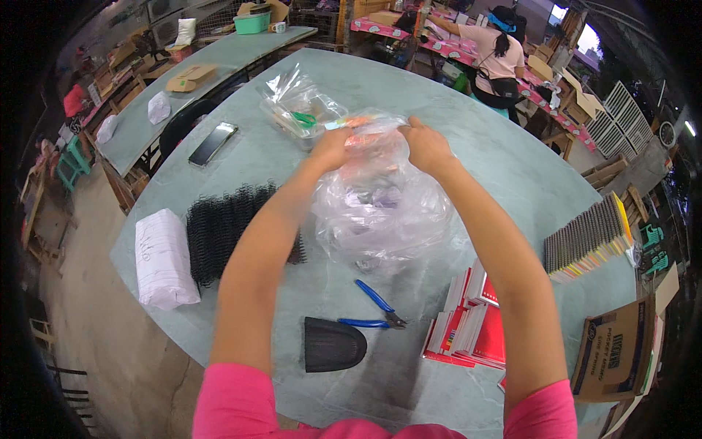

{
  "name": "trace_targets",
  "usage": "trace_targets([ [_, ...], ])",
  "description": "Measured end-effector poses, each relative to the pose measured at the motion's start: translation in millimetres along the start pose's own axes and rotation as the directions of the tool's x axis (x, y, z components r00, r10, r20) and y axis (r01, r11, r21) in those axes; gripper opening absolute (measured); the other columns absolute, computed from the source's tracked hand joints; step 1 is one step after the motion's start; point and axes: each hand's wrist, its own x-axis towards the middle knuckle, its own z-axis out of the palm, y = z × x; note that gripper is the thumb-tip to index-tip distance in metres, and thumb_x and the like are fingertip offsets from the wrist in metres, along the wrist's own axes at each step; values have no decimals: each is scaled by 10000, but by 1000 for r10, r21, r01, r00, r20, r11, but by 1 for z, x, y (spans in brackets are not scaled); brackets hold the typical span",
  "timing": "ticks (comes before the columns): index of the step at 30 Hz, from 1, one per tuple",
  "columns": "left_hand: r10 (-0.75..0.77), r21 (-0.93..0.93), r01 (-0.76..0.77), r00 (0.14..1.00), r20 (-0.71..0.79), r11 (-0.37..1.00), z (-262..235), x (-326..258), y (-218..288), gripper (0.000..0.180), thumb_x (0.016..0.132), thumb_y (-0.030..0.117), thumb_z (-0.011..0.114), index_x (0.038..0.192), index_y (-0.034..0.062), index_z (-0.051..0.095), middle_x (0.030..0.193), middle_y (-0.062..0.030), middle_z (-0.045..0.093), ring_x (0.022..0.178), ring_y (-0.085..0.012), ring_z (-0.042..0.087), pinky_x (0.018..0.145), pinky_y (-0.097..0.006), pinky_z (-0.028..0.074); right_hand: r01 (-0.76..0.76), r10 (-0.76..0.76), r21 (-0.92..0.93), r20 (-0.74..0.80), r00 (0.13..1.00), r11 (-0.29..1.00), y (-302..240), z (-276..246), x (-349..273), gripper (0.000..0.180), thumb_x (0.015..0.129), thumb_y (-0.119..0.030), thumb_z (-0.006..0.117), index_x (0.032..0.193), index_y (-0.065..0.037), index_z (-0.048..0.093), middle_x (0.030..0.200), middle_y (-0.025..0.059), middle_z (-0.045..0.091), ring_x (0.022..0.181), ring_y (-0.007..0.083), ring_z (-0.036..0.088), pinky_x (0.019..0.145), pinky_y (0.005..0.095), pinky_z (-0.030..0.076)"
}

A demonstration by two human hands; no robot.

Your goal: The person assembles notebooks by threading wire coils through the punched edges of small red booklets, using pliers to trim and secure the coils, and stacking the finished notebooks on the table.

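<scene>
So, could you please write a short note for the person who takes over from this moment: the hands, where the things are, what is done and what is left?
Left hand and right hand: both grip the top of the clear plastic bag, raised above the grey table.
Bag: holds small items, too blurred to tell which.
Nearby: blue-handled pliers and a black pouch close to the body, black spiral coils on the left, red-covered booklets on the right.
Done: bag is lifted and held at its mouth.
Left: whether the mouth is open or closed cannot be seen; pliers lie untouched.

grey table bears pliers, phone (perhaps), notebooks.
</scene>
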Motion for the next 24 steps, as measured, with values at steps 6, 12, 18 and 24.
trace_targets([
  [6,-9,-286,103,950,312,953,-19,-26,27,270,734,125,705,961,-1,632,921,-104,660,848,-226,619,765,-331,472,-30,1,238,120,993,971,36,23,-8,350,669,70,521,960,-46,677,1010,126,647,955,303,606,828,358,482],
  [12,-160,-665,406,902,401,626,-25,-32,4,175,784,66,667,951,27,636,885,-55,638,781,-118,595,706,-270,489,-129,156,606,8,988,785,66,23,-27,226,660,-17,546,836,-35,687,789,130,668,763,219,638,696,311,488],
  [18,-91,-589,385,880,466,710,-15,-40,3,213,805,68,626,1009,8,637,935,-78,646,785,-135,601,709,-282,497,-468,132,740,467,875,482,67,7,-64,193,661,3,508,761,-10,672,704,88,619,665,168,562,616,279,458],
  [24,-152,-324,363,837,526,874,12,-43,-6,315,758,179,648,1026,14,669,897,-105,687,766,-182,618,716,-319,485,-307,77,532,411,909,789,79,12,-66,219,657,-20,540,818,13,686,793,156,667,721,233,623,656,330,484],
])
